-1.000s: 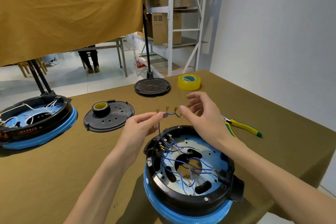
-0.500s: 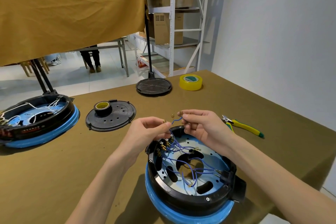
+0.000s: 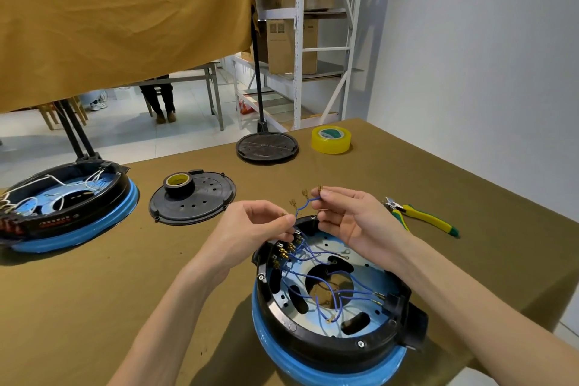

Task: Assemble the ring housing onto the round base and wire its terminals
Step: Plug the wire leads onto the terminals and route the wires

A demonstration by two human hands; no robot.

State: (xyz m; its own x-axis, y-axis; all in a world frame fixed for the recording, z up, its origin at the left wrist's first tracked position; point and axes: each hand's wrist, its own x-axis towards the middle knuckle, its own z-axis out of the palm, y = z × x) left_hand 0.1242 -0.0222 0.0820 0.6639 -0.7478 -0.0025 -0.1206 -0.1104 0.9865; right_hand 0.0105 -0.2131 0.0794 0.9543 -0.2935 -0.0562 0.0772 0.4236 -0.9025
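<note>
Now both hands sit lower and closer together than a second ago, when the right hand was spread open above the blue wires; it has since curled in to pinch them. The left hand (image 3: 250,226) pinches the wire bundle (image 3: 302,207) at its lower part, just above the far rim of the housing; the right hand (image 3: 351,219) pinches the upper part, fingers curled round it. Three brass terminals (image 3: 304,193) stick up between and above the fingertips. The view has also shifted slightly, so the table things sit a little differently in frame.

Counting from the left: one second unit (image 3: 65,207) with white wires, black ring on a blue base, at the table's left edge. One black perforated lid (image 3: 200,200) with one black tape roll (image 3: 177,183) standing on it. One black round stand foot (image 3: 267,147) at the far edge. One black ring housing (image 3: 316,345) seated on one blue round base (image 3: 282,357), near the front edge, under the hands; several blue wires loop across its metal plate. One yellow tape roll (image 3: 331,139) beside the stand foot. One pair of yellow-green cutters (image 3: 423,219) right of the right hand, apart from it.
</note>
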